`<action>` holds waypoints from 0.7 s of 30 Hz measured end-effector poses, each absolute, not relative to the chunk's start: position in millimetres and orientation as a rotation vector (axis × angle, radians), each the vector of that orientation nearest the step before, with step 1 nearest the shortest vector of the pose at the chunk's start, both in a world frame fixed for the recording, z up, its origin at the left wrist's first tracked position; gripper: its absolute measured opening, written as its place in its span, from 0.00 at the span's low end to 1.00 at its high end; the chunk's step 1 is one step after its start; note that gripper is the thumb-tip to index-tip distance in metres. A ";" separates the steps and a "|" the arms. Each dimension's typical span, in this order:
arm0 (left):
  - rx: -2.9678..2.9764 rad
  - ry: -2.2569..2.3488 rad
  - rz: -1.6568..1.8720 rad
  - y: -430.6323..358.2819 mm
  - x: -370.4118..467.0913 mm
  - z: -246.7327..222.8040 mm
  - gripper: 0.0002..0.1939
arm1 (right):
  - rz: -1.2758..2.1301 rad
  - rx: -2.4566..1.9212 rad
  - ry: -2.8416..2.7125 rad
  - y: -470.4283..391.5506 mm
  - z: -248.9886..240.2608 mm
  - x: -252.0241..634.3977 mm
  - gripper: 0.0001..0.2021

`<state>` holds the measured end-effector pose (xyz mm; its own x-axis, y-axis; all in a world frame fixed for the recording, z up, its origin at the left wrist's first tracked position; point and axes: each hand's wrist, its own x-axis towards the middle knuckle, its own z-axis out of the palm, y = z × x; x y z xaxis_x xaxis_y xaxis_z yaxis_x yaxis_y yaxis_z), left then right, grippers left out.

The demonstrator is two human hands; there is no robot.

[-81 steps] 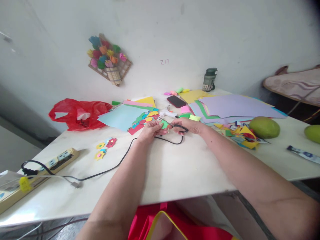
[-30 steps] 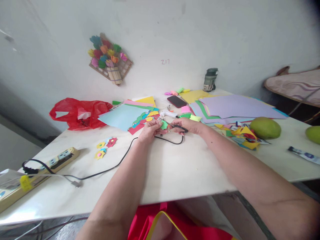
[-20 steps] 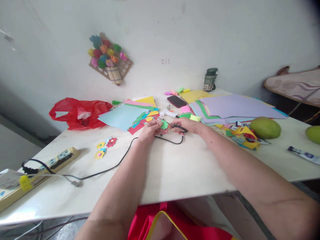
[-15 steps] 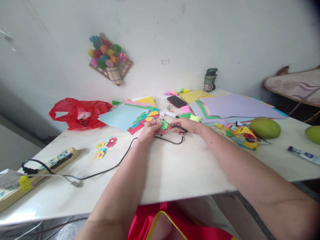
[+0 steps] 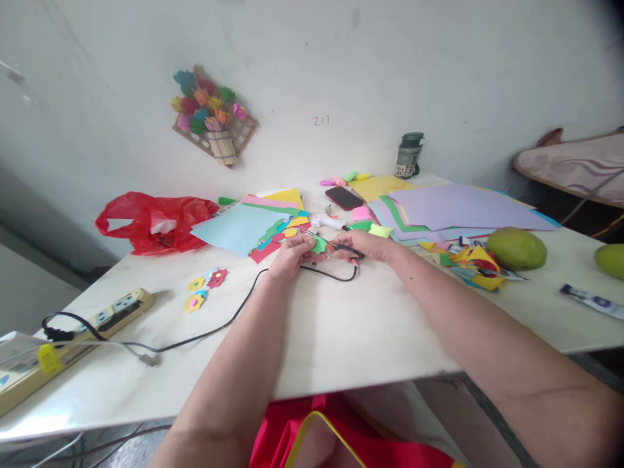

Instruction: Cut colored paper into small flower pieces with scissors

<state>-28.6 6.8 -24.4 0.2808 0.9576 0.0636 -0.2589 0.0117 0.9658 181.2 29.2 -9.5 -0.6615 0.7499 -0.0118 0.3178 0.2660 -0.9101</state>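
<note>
Room: white plastered wall behind the work, with a craft of paper flowers hung on it; the corner of a bed shows far right.
Table: pale white tabletop, bare near the front edge and crowded along the back.
Paper sheets: a wide fan of lilac and other coloured sheets back right, a light blue sheet back left.
Red bag: crumpled plastic bag at the far left of the table.
Power strip: beige strip near the left edge, a black cord running from it toward the hands.
Mangoes: one green mango beside the paper scraps, well apart from the hands.
Left hand: left hand pinches a small green paper piece between thumb and fingers, just above the table's middle back.
Right hand: right hand is closed around scissors, whose blades meet the green piece.
Doing it well: I judge that short snips work best, with the left hand turning the paper into the blades and its fingertips kept clear of the cut line.
Finished flowers: small paper flowers lie left of the hands.
</note>
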 end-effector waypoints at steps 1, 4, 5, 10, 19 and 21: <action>1.162 0.793 1.123 6.9 -28.6 -24.5 0.18 | 1.372 -0.974 -2.115 28.5 -8.9 180.9 0.17; 1.168 0.783 1.115 7.1 -28.8 -24.8 0.18 | 1.361 -0.979 -2.114 27.6 -8.1 180.3 0.16; 1.169 0.780 1.113 7.1 -28.8 -24.8 0.18 | 1.355 -0.982 -2.116 27.5 -8.1 180.4 0.15; 1.177 0.786 1.111 7.3 -28.9 -24.7 0.18 | 1.348 -0.987 -2.112 27.5 -7.9 181.1 0.14; 1.183 0.793 1.124 7.3 -29.2 -25.2 0.18 | 1.352 -0.961 -2.125 28.1 -7.2 182.0 0.16; 1.183 0.797 1.125 7.5 -29.5 -25.5 0.17 | 1.344 -0.960 -2.135 30.7 -9.6 182.3 0.16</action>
